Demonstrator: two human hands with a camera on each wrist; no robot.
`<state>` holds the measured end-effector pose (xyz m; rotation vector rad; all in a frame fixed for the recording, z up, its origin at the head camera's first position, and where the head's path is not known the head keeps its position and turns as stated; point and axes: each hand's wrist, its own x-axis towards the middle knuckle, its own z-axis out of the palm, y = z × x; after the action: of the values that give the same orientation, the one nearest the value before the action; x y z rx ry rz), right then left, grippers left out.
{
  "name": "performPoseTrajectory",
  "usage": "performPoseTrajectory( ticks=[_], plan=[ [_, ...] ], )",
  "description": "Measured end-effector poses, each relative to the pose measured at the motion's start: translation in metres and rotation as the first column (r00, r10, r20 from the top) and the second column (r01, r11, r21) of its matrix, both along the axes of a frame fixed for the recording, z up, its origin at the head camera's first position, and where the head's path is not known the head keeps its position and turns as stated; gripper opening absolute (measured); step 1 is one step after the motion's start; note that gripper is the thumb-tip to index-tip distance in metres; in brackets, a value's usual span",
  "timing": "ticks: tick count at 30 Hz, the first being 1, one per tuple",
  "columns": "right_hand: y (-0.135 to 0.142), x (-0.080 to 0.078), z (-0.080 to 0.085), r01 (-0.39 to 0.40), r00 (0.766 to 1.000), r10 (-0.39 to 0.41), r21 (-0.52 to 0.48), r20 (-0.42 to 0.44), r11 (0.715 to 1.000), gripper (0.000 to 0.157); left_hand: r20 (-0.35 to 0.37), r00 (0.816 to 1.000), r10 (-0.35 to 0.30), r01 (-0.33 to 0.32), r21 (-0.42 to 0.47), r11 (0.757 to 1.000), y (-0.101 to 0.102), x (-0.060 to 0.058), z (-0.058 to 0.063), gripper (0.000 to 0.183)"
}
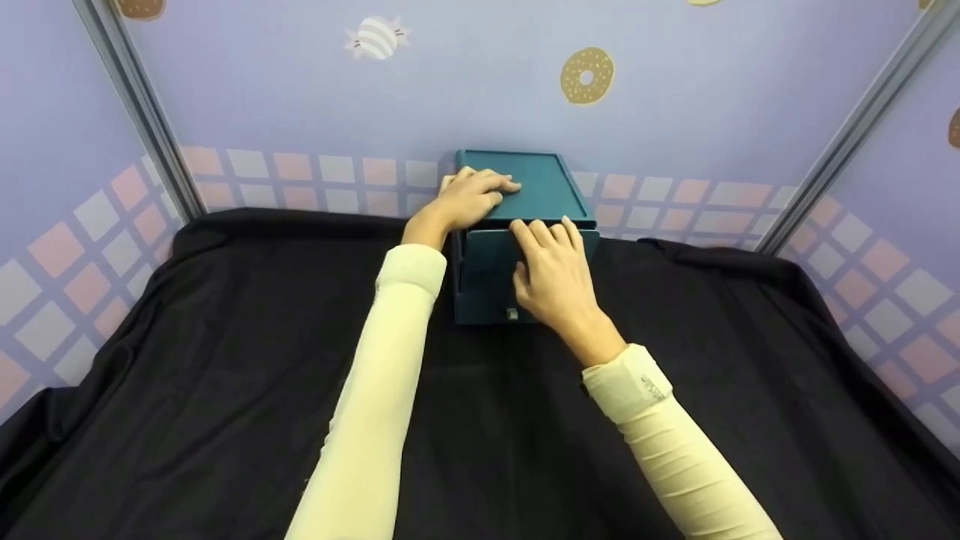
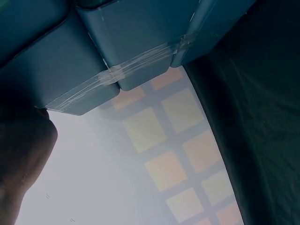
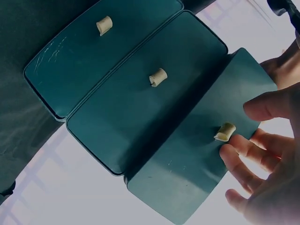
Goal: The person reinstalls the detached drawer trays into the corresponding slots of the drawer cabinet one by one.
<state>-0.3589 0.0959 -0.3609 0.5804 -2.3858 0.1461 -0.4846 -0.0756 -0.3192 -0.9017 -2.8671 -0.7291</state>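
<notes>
A dark teal drawer cabinet [image 1: 544, 187] stands against the back wall. My left hand [image 1: 471, 196] rests on the left part of its top; it looks dark beside the cabinet in the left wrist view. The top drawer [image 3: 187, 154] juts out past the middle drawer [image 3: 140, 103] and the bottom drawer [image 3: 79, 61]. At the top drawer's front is my right hand [image 1: 559, 270], fingers spread along the upper edge and thumb apart from them. In the right wrist view its fingertips lie close to the small pale handle [image 3: 225, 131]. What is inside the drawer is hidden.
Black cloth [image 1: 262, 390] covers the table and bunches up along the walls. The patterned back wall [image 1: 480, 90] rises right behind the cabinet. Clear tape [image 2: 112, 75] runs across the cabinet's side. Metal posts [image 1: 142, 112] mark the corners.
</notes>
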Motion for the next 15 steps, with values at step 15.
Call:
performPoseTrajectory(
  ticks=[15],
  plan=[
    [0.0085,-0.0082,-0.0064,-0.036,0.998,0.036,-0.008,0.047,0.999,0.059,0.040,0.999,-0.005,0.005,-0.002,1.000,-0.0028,-0.0003,0.0009,0.041]
  ],
)
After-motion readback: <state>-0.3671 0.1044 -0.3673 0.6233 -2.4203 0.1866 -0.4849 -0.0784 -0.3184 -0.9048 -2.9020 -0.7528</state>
